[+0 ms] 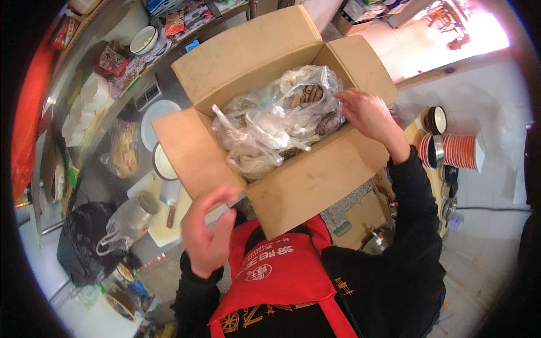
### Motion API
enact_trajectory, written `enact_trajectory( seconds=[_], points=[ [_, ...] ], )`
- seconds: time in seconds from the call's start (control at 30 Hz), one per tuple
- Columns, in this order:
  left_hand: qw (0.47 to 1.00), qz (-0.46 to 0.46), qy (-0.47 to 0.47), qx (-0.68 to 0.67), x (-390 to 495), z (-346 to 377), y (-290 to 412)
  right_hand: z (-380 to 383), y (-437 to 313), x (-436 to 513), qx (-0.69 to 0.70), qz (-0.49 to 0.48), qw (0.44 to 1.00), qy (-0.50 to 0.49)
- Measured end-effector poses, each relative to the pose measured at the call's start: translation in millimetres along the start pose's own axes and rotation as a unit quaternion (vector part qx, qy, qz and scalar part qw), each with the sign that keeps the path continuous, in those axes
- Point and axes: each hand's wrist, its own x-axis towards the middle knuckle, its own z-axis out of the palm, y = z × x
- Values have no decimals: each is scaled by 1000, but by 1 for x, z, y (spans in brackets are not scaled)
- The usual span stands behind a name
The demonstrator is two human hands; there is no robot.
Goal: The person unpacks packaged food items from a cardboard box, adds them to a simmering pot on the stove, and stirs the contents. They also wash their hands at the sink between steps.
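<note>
An open cardboard box (304, 181) with its flaps spread stands before me, filled with clear plastic bags (270, 126). One bag at its far right side shows brown cinnamon-like sticks (312, 94). My right hand (364, 113) is over the box's right side, its fingertips close to that bag; whether they touch it cannot be told. My left hand (209, 234) hovers by the near left corner of the box, slightly blurred, with thumb and fingers apart and nothing in it. A red apron (279, 274) covers my front.
On the left counter, a cleaver (170, 198) lies on a cutting board (162, 234), beside a bagged cylindrical container (137, 215) and a black plastic bag (86, 243). A bowl (164, 162) sits near the left flap. Stacked red-sided bowls (458, 151) are at right.
</note>
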Motion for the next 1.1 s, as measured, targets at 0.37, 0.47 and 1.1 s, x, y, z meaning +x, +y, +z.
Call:
enact_trajectory(
  seconds=[0.37, 0.47, 1.1],
  points=[
    [966, -77, -51, 243, 165, 135, -64, 75, 59, 89, -110, -16, 993, -43],
    [972, -112, -67, 193, 167, 144, -67, 64, 70, 76, -35, -83, 993, 70],
    [967, -49, -105, -229, 204, 162, -65, -16, 80, 86, 594, -36, 803, -41]
  ],
)
